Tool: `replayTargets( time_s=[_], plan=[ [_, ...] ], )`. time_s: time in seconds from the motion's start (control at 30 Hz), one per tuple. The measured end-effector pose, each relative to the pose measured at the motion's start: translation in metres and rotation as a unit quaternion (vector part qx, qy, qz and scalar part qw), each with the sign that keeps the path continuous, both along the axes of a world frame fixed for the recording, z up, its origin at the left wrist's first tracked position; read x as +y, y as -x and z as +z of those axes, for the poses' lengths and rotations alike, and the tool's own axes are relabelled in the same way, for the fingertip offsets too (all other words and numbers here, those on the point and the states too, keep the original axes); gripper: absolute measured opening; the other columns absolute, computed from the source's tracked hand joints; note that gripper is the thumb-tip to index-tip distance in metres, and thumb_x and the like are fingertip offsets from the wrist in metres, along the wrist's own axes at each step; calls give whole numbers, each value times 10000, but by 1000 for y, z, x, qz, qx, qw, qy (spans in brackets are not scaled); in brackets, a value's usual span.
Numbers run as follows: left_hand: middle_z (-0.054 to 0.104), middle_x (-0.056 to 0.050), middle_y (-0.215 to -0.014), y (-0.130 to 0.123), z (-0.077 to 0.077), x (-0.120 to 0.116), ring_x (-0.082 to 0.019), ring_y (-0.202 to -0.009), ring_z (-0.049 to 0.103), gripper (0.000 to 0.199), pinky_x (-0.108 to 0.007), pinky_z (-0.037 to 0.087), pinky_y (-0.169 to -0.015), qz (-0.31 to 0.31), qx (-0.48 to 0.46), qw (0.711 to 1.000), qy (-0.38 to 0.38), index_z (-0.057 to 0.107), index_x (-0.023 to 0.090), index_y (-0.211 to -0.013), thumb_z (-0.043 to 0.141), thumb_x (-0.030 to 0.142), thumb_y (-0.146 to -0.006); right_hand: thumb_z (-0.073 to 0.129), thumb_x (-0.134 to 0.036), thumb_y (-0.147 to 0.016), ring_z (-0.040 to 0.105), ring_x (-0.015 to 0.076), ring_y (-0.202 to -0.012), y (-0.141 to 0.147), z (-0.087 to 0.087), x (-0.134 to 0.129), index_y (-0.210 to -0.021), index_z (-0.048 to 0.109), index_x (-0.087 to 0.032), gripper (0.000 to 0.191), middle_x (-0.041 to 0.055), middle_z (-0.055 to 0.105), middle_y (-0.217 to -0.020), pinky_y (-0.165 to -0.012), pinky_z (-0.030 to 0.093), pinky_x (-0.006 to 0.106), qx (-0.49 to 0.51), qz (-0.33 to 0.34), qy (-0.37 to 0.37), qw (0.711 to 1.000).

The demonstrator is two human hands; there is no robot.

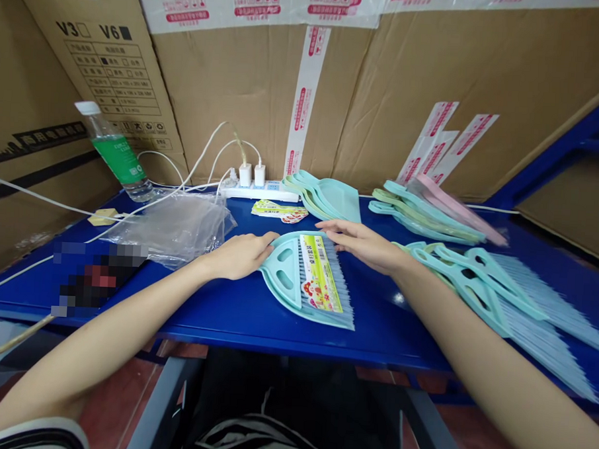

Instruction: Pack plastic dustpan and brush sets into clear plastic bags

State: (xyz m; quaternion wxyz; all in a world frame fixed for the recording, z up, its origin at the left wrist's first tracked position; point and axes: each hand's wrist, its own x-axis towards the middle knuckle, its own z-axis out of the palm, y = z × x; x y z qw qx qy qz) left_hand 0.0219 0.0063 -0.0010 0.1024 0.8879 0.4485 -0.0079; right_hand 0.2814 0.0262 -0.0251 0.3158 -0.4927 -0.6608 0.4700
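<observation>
On the blue table (216,320) lies a teal dustpan (286,270) with a bristle brush (343,299) nested in it and a yellow-green label (321,274) on top. My left hand (241,256) grips the dustpan's left rim. My right hand (361,246) stretches its fingers across the upper edge, lightly touching it. Beyond them lie a stack of teal dustpans (330,196) and a pile of green, teal and pink pieces (429,213). Several teal brushes (475,285) lie just right of my right hand.
A white power strip (258,191) with two chargers and cables stands at the table's back edge, near a water bottle (117,151), clear plastic bags (173,229) and a pile of printed labels (280,212). A pixelated object (96,278) lies left. Cardboard boxes (246,83) form the back.
</observation>
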Motion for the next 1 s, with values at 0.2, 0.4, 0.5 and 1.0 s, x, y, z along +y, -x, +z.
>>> replayTargets(
  time_s=[0.2,0.4,0.5,1.0],
  plan=[
    [712,-83,-973,1,0,4,-242,-841,690,430,-381,482,-796,33,-66,997,-1,454,180,-1330,238,306,-980,558,-265,-897,607,211,-1139,7,4,-5,-1321,536,-275,425,68,664,-1180,-998,490,398,108,-27,108,988],
    [704,-80,-894,2,-3,7,-232,-746,672,434,-372,485,-739,48,-66,996,-17,460,164,-1328,248,300,-975,649,-351,-858,607,252,-1165,10,-2,-7,-1489,355,-366,696,80,630,-1239,-937,546,426,79,31,90,992],
    [700,-57,-857,3,-4,8,-209,-711,663,413,-343,477,-711,40,-66,997,-25,458,182,-1315,249,304,-980,702,-343,-807,558,270,-1233,9,-5,-6,-1347,568,-312,557,78,590,-1342,-999,511,435,64,56,59,995],
    [717,-91,-965,2,-2,6,-233,-817,691,433,-363,482,-772,44,-41,998,-14,426,174,-1350,232,306,-986,672,-309,-828,627,218,-1063,11,-1,-8,-1112,631,-247,293,82,632,-1229,-723,578,310,16,11,76,997]
  ],
)
